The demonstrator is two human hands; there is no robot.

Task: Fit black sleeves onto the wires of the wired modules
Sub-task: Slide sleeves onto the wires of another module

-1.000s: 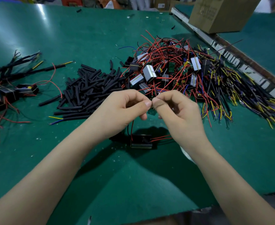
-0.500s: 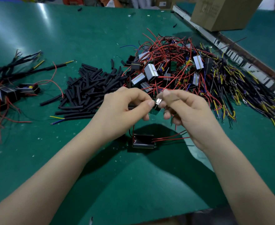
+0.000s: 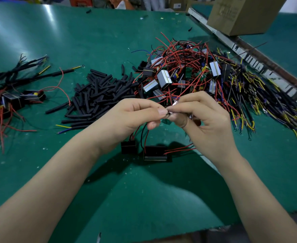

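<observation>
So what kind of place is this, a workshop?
Probably an electronics assembly bench in a small factory: a green work mat holds a heap of black sleeves, a tangle of wired modules, and a cardboard box.

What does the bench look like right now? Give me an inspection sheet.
Surface: green mat, speckled with small debris.
Job's things: pile of black sleeves at centre; tangle of wired modules behind the hands; one black module below the hands, its red wires rising to them.
Clutter: sleeved modules at far left; loose yellow and blue wire bundle at right.
Hands: left hand and right hand both pinch a small metal terminal between their fingertips.
Cables: nothing seen.
Surroundings: cardboard box at far right.
</observation>
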